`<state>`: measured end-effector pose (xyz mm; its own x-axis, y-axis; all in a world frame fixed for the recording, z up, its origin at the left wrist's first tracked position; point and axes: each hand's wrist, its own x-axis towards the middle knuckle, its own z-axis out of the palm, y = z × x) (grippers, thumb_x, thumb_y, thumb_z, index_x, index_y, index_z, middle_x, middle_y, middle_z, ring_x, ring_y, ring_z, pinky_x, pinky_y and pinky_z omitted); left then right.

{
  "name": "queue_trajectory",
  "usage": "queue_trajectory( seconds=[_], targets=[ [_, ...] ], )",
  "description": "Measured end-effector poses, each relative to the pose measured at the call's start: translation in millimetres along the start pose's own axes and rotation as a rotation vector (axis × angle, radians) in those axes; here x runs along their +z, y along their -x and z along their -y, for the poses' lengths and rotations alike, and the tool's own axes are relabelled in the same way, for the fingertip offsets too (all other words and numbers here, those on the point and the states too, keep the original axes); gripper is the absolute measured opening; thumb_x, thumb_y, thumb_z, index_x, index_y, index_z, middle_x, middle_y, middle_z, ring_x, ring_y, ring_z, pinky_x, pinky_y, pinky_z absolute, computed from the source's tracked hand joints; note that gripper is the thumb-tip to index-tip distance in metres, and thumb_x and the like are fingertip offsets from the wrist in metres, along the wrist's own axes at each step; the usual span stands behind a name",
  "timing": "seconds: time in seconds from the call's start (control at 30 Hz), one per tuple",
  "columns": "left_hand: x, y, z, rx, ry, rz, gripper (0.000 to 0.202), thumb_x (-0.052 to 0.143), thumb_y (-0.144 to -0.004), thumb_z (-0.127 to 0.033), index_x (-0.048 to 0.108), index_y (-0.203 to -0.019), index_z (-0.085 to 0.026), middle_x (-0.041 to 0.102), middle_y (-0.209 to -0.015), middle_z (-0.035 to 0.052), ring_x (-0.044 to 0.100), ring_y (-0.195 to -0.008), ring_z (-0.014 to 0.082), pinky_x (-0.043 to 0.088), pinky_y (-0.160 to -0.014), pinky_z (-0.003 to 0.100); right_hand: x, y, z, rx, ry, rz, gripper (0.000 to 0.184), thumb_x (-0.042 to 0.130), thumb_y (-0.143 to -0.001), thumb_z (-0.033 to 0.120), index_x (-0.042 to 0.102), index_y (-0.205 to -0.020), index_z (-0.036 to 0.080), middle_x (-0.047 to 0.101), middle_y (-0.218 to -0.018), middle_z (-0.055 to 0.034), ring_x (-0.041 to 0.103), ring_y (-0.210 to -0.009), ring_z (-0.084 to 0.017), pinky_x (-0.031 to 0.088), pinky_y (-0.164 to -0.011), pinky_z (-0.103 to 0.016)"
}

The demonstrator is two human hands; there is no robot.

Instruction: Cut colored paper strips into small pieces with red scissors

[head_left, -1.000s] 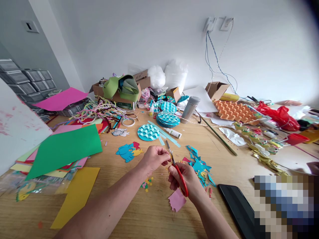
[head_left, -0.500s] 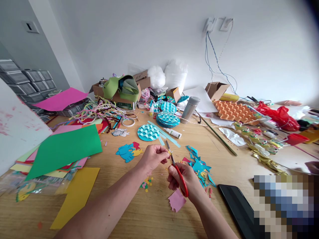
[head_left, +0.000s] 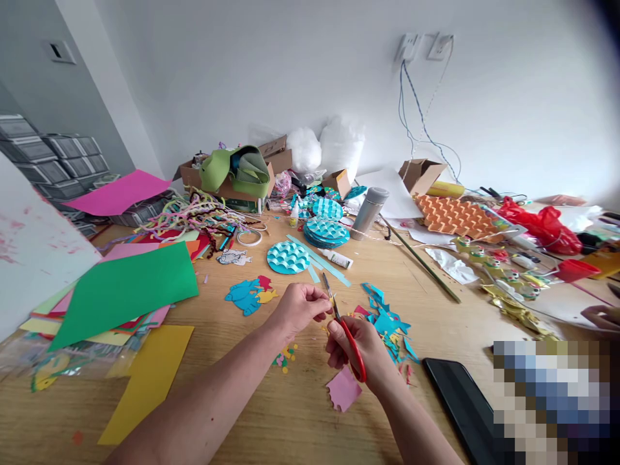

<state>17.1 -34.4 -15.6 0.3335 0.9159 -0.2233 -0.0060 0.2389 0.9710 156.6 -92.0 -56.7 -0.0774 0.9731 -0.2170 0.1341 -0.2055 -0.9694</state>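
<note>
My right hand (head_left: 361,352) is closed round the red handles of a small pair of scissors (head_left: 343,326), blades pointing up and away. My left hand (head_left: 299,305) pinches a tiny yellow paper piece (head_left: 330,299) right at the blades. Both hands hover over the wooden table (head_left: 271,413). A pink paper scrap (head_left: 343,389) lies just under my right wrist. Small coloured paper bits (head_left: 285,355) lie below my left hand. Blue paper offcuts (head_left: 387,320) are heaped to the right of the scissors.
Green (head_left: 126,287) and yellow (head_left: 145,381) paper sheets lie at left, a blue paper fish (head_left: 245,296) and teal discs (head_left: 288,257) ahead. A black tablet (head_left: 465,407) lies at lower right. Boxes, a metal bottle (head_left: 369,212) and another person's hand (head_left: 600,316) sit further off.
My hands and the scissors have stayed almost in place, with only slight shifts of the fingers. The other person's hand at the right edge has moved up a little.
</note>
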Motion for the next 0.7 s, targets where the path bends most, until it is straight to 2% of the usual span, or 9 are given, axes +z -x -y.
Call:
queue_trajectory(
  seconds=[0.17,0.7],
  targets=[
    [0.3,3.5,-5.2,-0.057,-0.041,-0.008,0.006,0.061,-0.069,-0.013,0.063,-0.063,-0.014,0.059,-0.052,-0.0006,0.053,-0.052,0.0101,0.042,-0.055,0.023,-0.1,0.0,0.6,-0.012,0.022,-0.006,0.049,0.064,-0.068,0.064,0.054,-0.062,0.016,0.064,-0.055,-0.0019,0.061,-0.041,-0.013,0.043,-0.038,-0.021],
    [0.6,-0.3,3.2,-0.045,0.012,0.015,0.003,0.063,-0.065,-0.016,0.063,-0.066,-0.014,0.064,-0.061,0.0012,0.055,-0.053,0.0101,0.044,-0.056,0.024,0.9,-0.2,1.1,0.001,-0.021,-0.009,0.053,0.065,-0.063,0.068,0.053,-0.061,0.016,0.065,-0.055,-0.0029,0.06,-0.039,-0.013,0.043,-0.036,-0.02]
  ],
)
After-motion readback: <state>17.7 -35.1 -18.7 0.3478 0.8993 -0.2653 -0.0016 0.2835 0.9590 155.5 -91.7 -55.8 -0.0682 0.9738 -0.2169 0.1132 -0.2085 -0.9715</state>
